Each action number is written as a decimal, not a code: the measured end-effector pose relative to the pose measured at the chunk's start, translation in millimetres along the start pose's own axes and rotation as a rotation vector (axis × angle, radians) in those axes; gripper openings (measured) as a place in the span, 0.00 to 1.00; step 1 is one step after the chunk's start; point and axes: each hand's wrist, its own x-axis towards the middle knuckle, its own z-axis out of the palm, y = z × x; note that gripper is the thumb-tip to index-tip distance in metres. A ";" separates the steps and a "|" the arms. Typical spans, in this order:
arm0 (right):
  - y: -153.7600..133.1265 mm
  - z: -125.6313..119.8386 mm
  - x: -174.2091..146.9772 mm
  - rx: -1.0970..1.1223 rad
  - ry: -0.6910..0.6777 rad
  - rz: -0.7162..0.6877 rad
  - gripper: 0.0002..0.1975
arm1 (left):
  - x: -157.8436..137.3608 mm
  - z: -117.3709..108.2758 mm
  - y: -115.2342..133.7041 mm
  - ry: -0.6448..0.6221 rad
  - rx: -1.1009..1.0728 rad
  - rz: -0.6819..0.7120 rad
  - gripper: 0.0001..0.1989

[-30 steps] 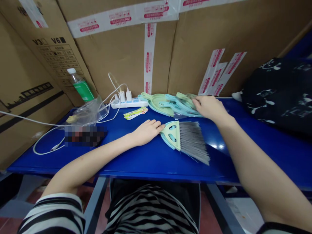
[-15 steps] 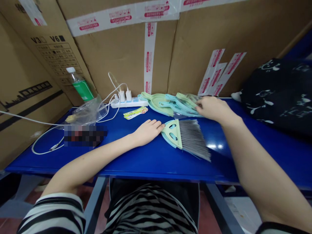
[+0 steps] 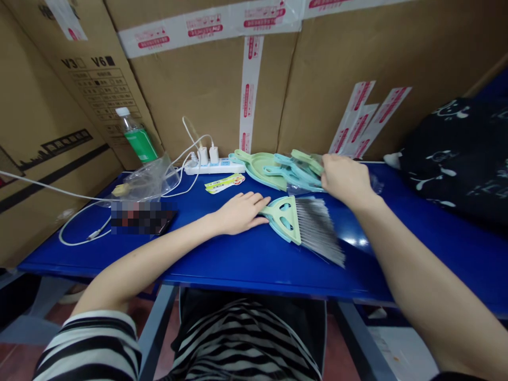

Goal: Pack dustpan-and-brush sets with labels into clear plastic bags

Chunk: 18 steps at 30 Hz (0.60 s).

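My left hand (image 3: 245,212) is closed round the handle of a hand brush (image 3: 284,218), which lies on the blue table. Its head is light green with a light blue piece directly beneath, and its grey bristles point right. Farther back are light green and light blue dustpans and brushes (image 3: 296,172), several of them overlapping, partly in clear plastic wrap. My right hand (image 3: 345,179) is closed at the right end of this pile, by a green handle (image 3: 306,160). Its fingertips are partly hidden, and clear plastic shows behind its wrist.
A white power strip (image 3: 216,168) with chargers and cables stands at the back, near a paper label (image 3: 224,183). On the left are a green-labelled bottle (image 3: 139,142), a clear plastic bag (image 3: 146,182) and a blurred dark object (image 3: 145,219). Cardboard (image 3: 198,95) borders the back; a black patterned bag (image 3: 456,153) is right.
My right hand has shifted over the wrapped pile, covering more of its right end. My left thumb and fingers now show round the brush handle. The view has moved slightly.
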 end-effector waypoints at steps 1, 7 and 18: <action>-6.6 -4.8 -0.9 0.002 0.030 -0.024 0.15 | -2.5 -5.2 -4.6 0.044 -0.047 -0.022 0.24; -61.4 -38.9 -19.0 0.048 0.061 -0.304 0.12 | -26.7 -40.3 -33.2 0.420 -0.289 -0.243 0.36; -116.9 -28.5 -51.7 0.253 0.090 -0.849 0.12 | -69.7 -15.2 -36.2 0.076 -0.626 -0.267 0.34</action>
